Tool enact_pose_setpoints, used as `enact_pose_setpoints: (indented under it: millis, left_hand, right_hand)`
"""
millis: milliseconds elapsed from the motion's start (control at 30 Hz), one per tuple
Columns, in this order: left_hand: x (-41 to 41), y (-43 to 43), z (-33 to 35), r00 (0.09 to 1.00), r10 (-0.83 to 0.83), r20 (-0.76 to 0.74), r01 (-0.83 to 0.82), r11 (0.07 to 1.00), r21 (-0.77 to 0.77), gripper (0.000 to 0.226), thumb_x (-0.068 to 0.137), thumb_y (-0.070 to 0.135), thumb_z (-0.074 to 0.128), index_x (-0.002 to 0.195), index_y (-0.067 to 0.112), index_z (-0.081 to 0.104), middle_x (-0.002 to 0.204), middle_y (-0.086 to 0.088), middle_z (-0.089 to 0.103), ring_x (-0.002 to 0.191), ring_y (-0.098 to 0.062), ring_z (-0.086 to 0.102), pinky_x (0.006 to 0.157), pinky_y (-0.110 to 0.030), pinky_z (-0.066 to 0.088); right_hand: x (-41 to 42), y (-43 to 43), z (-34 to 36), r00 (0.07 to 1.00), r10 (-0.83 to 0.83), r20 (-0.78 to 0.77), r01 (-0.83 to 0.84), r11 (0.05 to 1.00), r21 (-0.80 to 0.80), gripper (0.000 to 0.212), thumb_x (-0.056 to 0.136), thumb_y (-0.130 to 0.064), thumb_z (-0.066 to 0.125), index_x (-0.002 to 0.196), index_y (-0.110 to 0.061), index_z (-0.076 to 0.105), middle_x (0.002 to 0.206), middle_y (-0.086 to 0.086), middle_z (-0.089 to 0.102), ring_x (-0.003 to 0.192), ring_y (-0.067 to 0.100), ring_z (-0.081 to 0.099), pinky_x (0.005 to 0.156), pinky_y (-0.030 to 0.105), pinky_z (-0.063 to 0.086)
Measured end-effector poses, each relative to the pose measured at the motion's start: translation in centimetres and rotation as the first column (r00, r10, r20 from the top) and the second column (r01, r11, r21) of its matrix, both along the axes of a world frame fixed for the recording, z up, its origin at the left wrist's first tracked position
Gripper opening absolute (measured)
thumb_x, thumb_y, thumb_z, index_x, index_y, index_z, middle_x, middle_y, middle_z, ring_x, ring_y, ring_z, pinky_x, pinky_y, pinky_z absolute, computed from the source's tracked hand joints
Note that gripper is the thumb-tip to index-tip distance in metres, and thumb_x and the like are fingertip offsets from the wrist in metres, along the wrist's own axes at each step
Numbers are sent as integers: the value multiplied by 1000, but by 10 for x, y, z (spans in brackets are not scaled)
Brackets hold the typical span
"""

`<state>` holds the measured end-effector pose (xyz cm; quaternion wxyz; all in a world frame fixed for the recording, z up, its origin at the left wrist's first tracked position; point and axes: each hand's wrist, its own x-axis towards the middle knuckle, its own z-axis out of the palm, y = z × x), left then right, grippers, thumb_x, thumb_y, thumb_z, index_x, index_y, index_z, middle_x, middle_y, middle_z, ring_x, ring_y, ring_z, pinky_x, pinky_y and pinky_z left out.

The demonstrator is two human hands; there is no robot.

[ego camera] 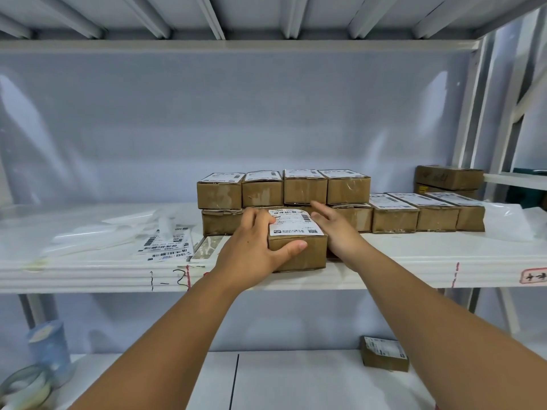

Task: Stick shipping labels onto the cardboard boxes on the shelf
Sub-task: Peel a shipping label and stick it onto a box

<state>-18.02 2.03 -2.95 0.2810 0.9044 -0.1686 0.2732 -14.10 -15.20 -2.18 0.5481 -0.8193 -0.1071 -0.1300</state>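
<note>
The box (pixel 307 253) you are handling sits at the front edge of the shelf (pixel 384 261), just in front of the stack (pixel 284 187). It carries a label (pixel 294 223) on top that looks flat and square to the edges.

Your left hand (pixel 254 244) grips its left end: thumb curled across the front face, fingers over the top edge and partly on the label. Your right hand (pixel 337 229) lies with straight, relaxed fingers against the right side, grasping nothing.

This box looks finished apart from a last press-down, and it needs a place with the others.

Behind it, the four boxes on top of the stack all show labels. The tops of the ones beneath are hidden, so you cannot tell from here whether they are done. The row (pixel 426 211) of three to the right is labelled too.

Two brown cartons (pixel 448 176) at the far right show no white label from this angle; they may be what is left.

Loose labels (pixel 168 247) lie on the shelf to your left, beside clear bags (pixel 118 229), so labels are on hand if more boxes need them.

On the level below, a small box (pixel 384 353) has its label, and tape rolls (pixel 26 386) sit at the lower left.

Most of the visible boxes look done.
</note>
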Motion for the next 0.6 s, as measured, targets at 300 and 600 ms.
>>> enact_pose_setpoints:
  millis: [300, 600]
  left_hand:
    - [0, 0, 0, 1000, 8, -22, -8, 1000, 5, 69, 76, 64, 54, 127, 20, 40, 130, 7, 31, 116, -12, 42, 78, -25, 37]
    - [-5, -4, 0, 996, -18, -83, 14, 999, -50, 68, 77, 61, 58, 128, 20, 38, 149, 9, 8, 128, -14, 38, 85, -22, 34]
  right_hand:
    - [-5, -4, -4, 996, 81, -36, -84, 992, -97, 36, 93, -12, 57, 122, -31, 64, 107, -4, 71, 96, 17, 67, 85, 37, 56]
    - [-10, -5, -2, 999, 15, -48, -16, 1000, -18, 28, 92, -8, 56, 84, -30, 72, 87, -1, 74, 87, 26, 71, 78, 41, 59]
